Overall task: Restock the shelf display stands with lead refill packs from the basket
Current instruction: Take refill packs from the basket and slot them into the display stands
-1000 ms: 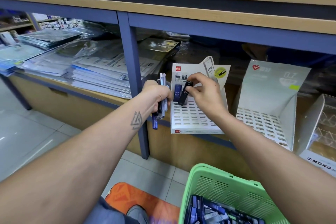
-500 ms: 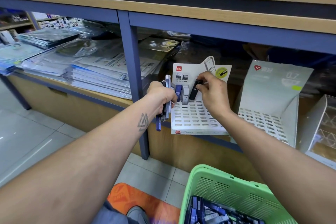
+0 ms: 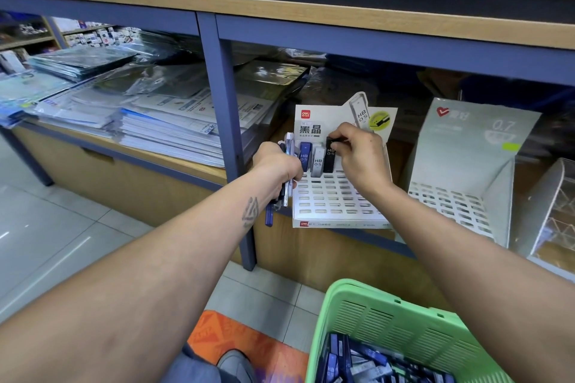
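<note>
The black HB 0.5 lead pack [image 3: 329, 156], upright in the white slotted stand's [image 3: 329, 199] back row, is pinched at its top by the right hand [image 3: 357, 154], while the left hand [image 3: 275, 165] at nine o'clock clutches spare packs [image 3: 287, 165] and the green basket [image 3: 389, 323] at six holds more.

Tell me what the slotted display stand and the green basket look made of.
The display stand looks like printed white cardboard with a matte finish: flat folded panels, die-cut slots, printed header. The green basket looks like moulded plastic with a slight sheen: one-piece vented walls and a rounded rim. Both are judged by look alone.
</note>
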`<action>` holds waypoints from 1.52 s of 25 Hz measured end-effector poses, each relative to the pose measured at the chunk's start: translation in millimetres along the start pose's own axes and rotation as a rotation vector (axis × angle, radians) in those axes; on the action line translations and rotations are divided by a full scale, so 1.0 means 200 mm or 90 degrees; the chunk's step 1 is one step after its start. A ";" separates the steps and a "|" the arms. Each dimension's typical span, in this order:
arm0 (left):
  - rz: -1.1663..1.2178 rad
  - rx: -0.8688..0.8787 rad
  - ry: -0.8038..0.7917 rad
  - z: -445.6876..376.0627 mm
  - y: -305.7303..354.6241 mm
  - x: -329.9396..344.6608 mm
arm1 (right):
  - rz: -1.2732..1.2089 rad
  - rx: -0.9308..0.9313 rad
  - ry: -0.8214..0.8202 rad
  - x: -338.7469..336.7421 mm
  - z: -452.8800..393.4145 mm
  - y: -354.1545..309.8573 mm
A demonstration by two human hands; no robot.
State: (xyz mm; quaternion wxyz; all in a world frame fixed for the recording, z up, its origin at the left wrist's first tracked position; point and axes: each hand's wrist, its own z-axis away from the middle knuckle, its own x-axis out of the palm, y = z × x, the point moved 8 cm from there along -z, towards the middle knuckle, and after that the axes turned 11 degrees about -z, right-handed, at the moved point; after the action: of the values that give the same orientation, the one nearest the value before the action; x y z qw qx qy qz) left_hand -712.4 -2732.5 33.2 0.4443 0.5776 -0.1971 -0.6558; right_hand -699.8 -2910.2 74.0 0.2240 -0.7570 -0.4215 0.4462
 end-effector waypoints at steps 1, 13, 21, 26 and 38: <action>-0.009 0.001 0.006 0.00 0.00 0.00 | -0.002 0.002 -0.003 0.01 0.00 0.01; -0.074 0.005 0.023 -0.02 -0.01 0.01 | 0.286 -0.057 -0.025 0.03 0.01 -0.07; -0.124 0.021 0.040 -0.02 0.01 0.01 | 0.357 -0.097 -0.046 0.02 0.07 -0.02; -0.109 0.013 0.031 -0.02 0.01 -0.01 | 0.340 -0.073 -0.089 0.06 0.06 0.00; 0.414 0.003 -0.048 0.11 0.15 0.00 | -0.639 0.522 -0.435 0.24 0.42 -0.10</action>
State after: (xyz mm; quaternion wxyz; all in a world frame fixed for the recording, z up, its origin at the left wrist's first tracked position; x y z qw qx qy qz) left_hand -722.3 -2753.4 61.4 0.6217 0.4605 -0.3892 -0.5000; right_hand -768.8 -2862.9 22.8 0.5227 -0.1466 -0.5630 0.6231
